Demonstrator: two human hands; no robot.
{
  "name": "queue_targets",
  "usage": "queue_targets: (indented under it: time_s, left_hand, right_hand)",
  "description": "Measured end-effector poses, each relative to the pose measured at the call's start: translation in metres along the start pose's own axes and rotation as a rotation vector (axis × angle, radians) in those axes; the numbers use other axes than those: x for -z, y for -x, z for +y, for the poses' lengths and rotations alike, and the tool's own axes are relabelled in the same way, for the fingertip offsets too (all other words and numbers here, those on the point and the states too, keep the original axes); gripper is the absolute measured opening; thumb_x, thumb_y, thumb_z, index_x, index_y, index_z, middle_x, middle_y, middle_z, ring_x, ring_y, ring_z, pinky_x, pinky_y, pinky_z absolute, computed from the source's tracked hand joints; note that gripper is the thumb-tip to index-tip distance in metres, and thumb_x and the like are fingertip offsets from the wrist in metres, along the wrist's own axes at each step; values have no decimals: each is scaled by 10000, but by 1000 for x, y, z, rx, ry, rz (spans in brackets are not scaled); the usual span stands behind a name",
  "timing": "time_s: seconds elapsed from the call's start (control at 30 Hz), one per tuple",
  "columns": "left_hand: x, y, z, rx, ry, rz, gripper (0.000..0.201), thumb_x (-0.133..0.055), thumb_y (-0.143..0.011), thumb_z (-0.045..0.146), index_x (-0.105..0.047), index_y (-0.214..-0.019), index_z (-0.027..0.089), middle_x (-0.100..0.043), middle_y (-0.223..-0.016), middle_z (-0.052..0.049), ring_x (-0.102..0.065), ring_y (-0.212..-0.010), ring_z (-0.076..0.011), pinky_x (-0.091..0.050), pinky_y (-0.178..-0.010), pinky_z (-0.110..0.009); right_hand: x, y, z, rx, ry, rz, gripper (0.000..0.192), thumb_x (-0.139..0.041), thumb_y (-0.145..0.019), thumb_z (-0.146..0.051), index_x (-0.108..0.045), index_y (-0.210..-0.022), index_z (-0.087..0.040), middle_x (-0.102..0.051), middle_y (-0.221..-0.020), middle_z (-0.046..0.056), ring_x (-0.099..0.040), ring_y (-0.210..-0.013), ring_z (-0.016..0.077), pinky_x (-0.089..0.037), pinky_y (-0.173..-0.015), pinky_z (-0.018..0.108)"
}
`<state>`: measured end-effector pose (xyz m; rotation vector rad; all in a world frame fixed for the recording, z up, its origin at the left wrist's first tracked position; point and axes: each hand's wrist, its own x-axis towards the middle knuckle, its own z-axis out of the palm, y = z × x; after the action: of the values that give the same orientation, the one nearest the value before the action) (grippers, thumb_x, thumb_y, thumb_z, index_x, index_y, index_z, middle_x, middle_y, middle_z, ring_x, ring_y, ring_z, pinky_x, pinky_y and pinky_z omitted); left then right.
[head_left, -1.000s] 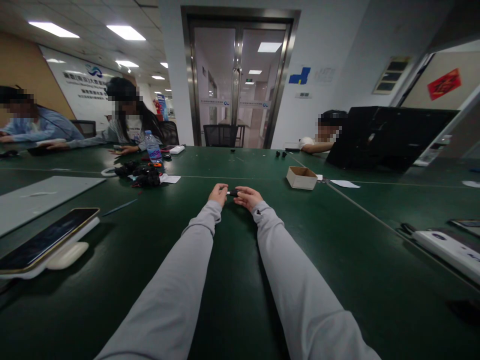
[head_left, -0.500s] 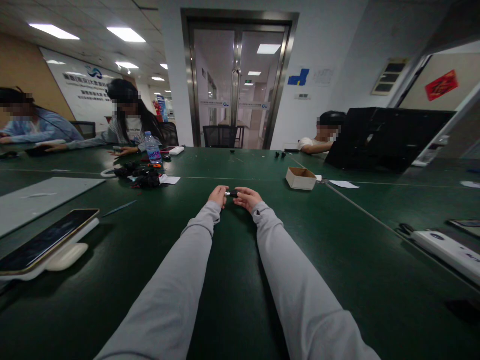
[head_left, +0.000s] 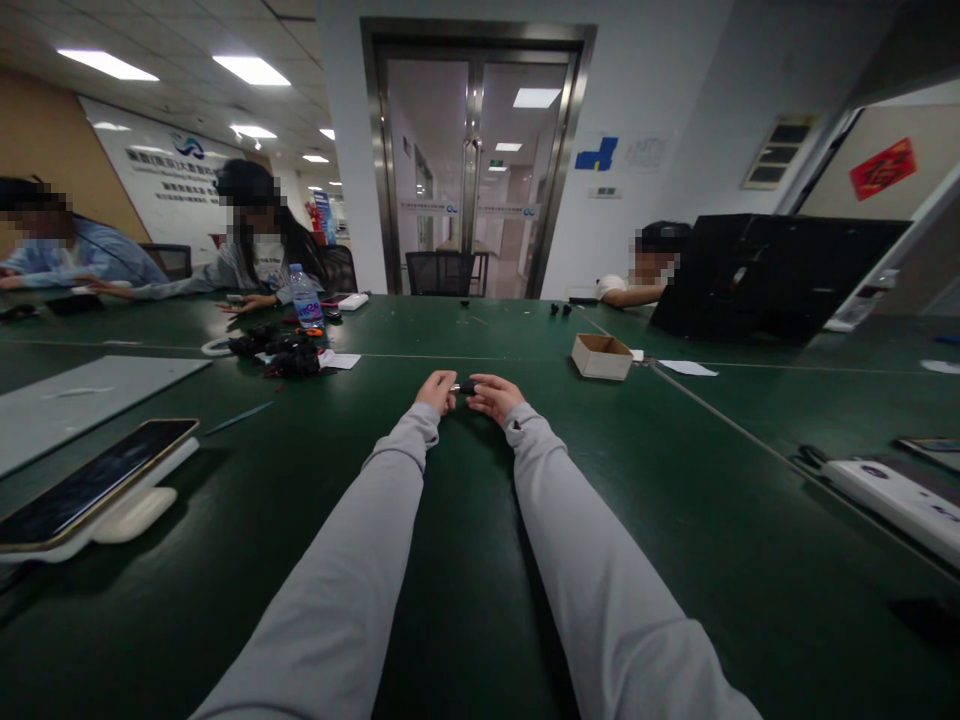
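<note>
- Both hands meet at the middle of the dark green table (head_left: 480, 600), arms in light grey sleeves stretched out, wrists resting on the surface.
- Between them sits a small black part with a short pale metal tip (head_left: 465, 387), held just above the table and pointing toward the left hand.
- The left hand (head_left: 437, 391) has its fingers curled in a narrow grip at the pale tip end; whether it pinches the tip itself or a second tiny piece is too small to tell.
- The right hand (head_left: 493, 395) closes finger and thumb on the black body of the same part.
- Judged from this, the work is mid-way on this one piece: the part is in hand and being fitted or adjusted at its tip, not yet set down.
- An open small brown cardboard box (head_left: 603, 356) stands near, to the right and a little beyond the hands; its contents do not show.
- A heap of black parts with red bits (head_left: 281, 352) lies well apart to the left, beside a clear plastic water bottle with a blue label (head_left: 305, 296).
- Other people sit at the far edges of the table, their hands busy with their own things.
- A dark-screened phone on a white stand (head_left: 90, 485) rests at the near left.
</note>
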<state>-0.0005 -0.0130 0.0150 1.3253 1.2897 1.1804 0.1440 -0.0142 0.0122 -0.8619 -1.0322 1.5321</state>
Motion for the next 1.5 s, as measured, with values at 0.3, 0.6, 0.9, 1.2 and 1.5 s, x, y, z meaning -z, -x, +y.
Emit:
queue_targets:
  time_s: [0.3,0.6,0.9,1.2,1.5]
  left_hand:
    - [-1,-1,-1,-1,35,34,313,-462,-779,274,-477,-1075,173,-424,-492,66,-347,-359,-53,-258,-380,-159]
    - [-1,-4,-6,-84,13,-4,337,-475,-751,171,-474,-1089,165,-437,-551,54,-373,-395,-47,-273,-380,-153]
    - [0,-2,-2,-26,11,35,346,-470,-739,151,-482,-1084,172,-417,-524,65,-365,-381,-50,-273,-371,-154]
    - [0,3,6,23,7,-69,277,-408,-780,152,-527,-1029,122,-400,-407,65,-328,-312,-54,-232,-345,-159]
    - [-1,0,2,-32,34,-29,246,-389,-820,223,-561,-967,129,-396,-412,63,-319,-306,-47,-236,-344,-157]
  right_hand:
    - [1,-2,1,8,-8,-7,210,-595,-692,-11,-610,-843,-156,-645,-703,14,-633,-545,117,-551,-573,253]
    - [0,0,1,-1,-14,-6,218,-566,-699,9,-602,-841,-153,-629,-663,1,-634,-536,119,-545,-564,244]
    - [-2,2,-2,-10,-7,15,222,-533,-711,21,-600,-838,-149,-631,-667,2,-638,-530,122,-543,-542,229]
    - [0,1,-1,-2,-24,8,228,-535,-701,19,-591,-849,-145,-629,-642,-2,-637,-521,131,-540,-534,238]
    - [1,0,0,-14,-6,-19,210,-541,-710,-3,-596,-855,-145,-628,-617,2,-632,-524,126,-540,-551,243]
